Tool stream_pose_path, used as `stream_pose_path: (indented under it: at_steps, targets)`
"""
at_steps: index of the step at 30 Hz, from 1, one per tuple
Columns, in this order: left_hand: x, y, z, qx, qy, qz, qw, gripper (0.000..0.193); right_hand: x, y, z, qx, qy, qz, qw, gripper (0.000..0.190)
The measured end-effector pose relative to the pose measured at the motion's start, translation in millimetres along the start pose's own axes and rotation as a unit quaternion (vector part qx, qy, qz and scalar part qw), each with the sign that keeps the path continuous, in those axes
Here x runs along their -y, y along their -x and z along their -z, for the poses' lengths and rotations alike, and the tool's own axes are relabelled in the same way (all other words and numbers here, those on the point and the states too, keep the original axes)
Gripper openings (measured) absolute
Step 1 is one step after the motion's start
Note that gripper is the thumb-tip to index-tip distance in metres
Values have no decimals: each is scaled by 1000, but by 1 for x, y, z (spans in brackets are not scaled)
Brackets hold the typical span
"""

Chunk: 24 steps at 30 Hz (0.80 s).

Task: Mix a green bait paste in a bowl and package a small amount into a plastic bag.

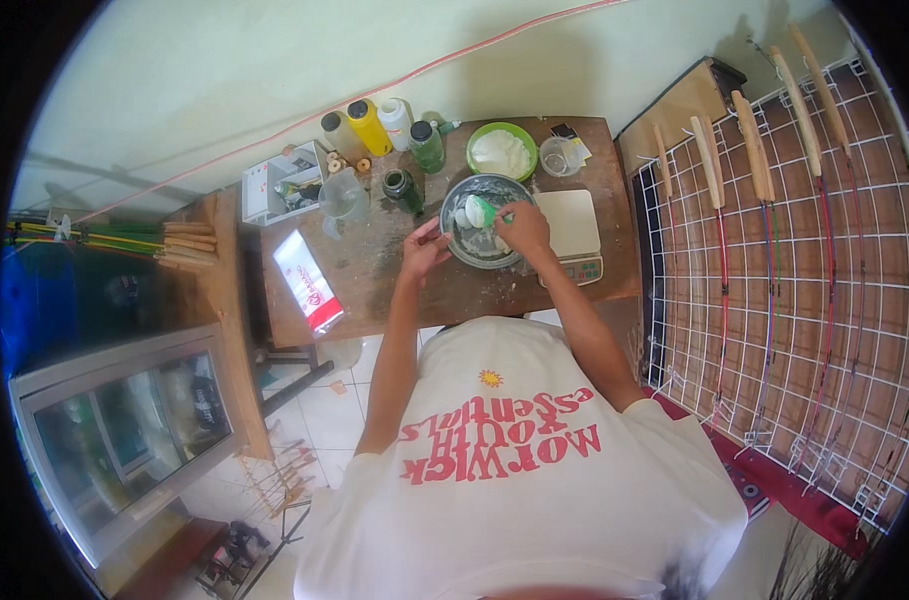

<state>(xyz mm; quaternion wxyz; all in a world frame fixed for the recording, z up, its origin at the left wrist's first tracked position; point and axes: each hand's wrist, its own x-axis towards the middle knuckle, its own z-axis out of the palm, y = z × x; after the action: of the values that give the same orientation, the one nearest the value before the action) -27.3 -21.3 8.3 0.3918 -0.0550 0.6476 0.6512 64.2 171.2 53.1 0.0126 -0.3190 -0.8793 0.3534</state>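
Observation:
A grey round bowl (487,259) stands on the wooden table (454,296), with white lumps and smears of a pasty or floury substance inside. My left hand (426,251) grips its left rim. In my right hand (523,227) is a green-handled spatula or scoop (482,213), its end coated in white and lying inside the bowl. Just behind, a green bowl (533,150) holds white powder (501,152). Right of the grey bowl lies a flat kitchen scale (570,221) with a keypad. A clear plastic cup (561,156) stands behind the scale.
At the back left stand a yellow bottle (370,129), a white bottle (395,124), green glass jars (427,148) and a clear measuring jug (343,196). A white organizer box (282,184) and a printed plastic packet (308,281) lie left. A white wire grid (792,300) with hanging wooden-handled rods rises at right.

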Motion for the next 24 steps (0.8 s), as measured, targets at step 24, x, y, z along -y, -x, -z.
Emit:
stream_pose_path:
  at_steps: [24]
  targets:
    - [-2, 0, 0, 19, 1, -13, 1000, 46, 40, -34, -12, 83, 256, 93, 959, 18]
